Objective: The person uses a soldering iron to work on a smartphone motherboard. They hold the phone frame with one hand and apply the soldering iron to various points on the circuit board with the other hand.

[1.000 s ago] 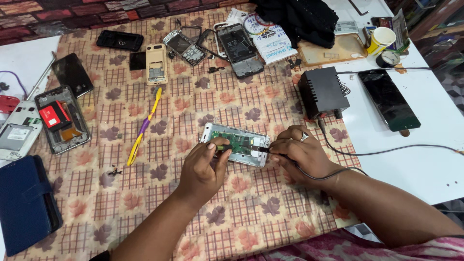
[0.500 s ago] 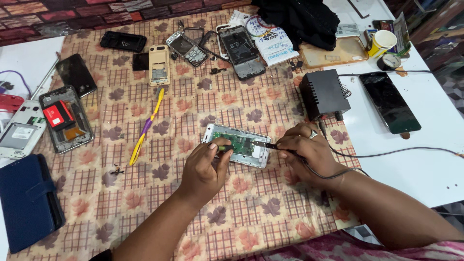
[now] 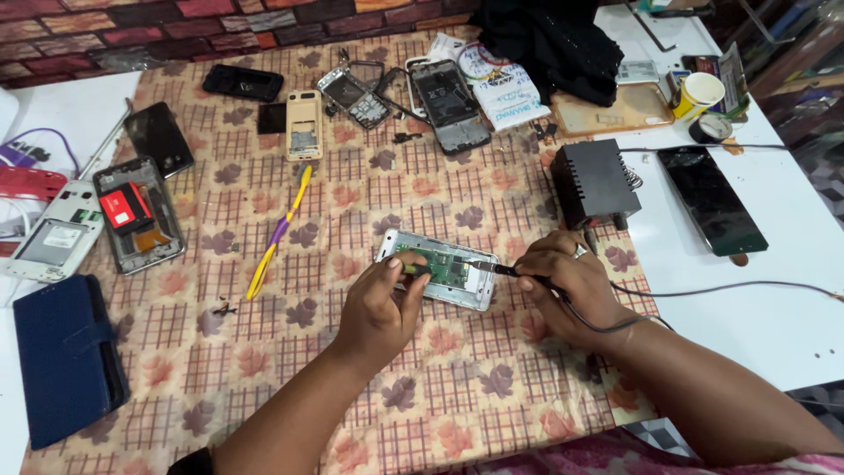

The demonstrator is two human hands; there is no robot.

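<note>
Fingers [image 3: 400,273] of left hand [image 3: 380,308] pin opened phone [image 3: 440,268], just left of black soldering station [image 3: 596,183]. Right hand [image 3: 567,286] pinches soldering iron [image 3: 492,268], tip on green board. Risk: phone shifts, tip skids, bridges contacts.

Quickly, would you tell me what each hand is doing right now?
Left hand: closed, pinching the opened phone.
Right hand: closed around a corded soldering iron.

Our matt patterned cloth [image 3: 352,202], glossy black phone glass [image 3: 710,200] at right, silvery plastic phone frame [image 3: 437,268].
</note>
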